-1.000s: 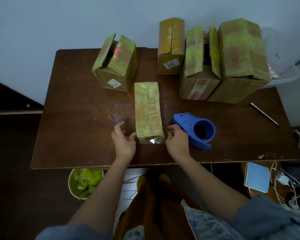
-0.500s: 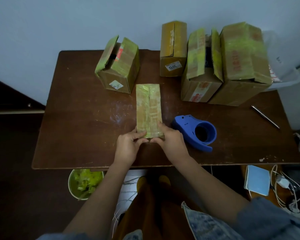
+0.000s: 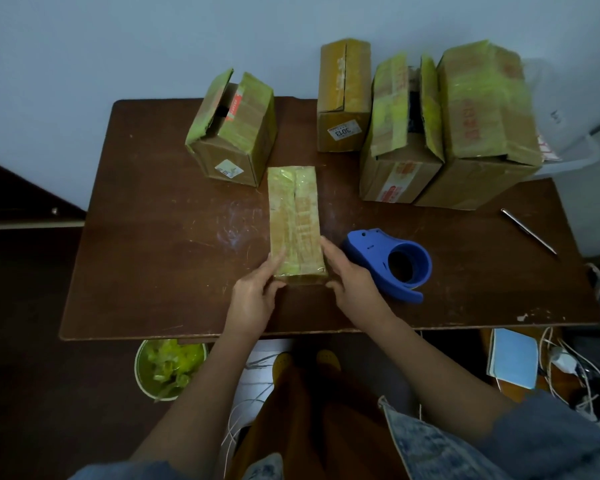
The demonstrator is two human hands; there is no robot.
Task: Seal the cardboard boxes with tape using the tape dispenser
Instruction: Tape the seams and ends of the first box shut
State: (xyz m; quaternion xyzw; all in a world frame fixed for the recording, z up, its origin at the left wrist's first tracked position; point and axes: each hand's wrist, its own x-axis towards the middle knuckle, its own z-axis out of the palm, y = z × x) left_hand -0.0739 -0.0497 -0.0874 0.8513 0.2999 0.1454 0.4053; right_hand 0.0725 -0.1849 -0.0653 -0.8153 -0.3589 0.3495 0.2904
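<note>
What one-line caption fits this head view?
Both hands, left hand and right hand, hold the near end of a narrow taped box beside the blue tape dispenser.

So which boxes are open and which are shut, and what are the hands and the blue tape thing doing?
Flat box: shut, taped along top, lying on the table.
Left hand: holds the flat box's near left corner.
Right hand: holds its near right side.
Tape dispenser: lying on the table, untouched.
Left back box: flaps open.
Label box: flaps closed.
Middle right box: flaps open.
Big right box: flaps down.
Pen: lying flat.
</note>
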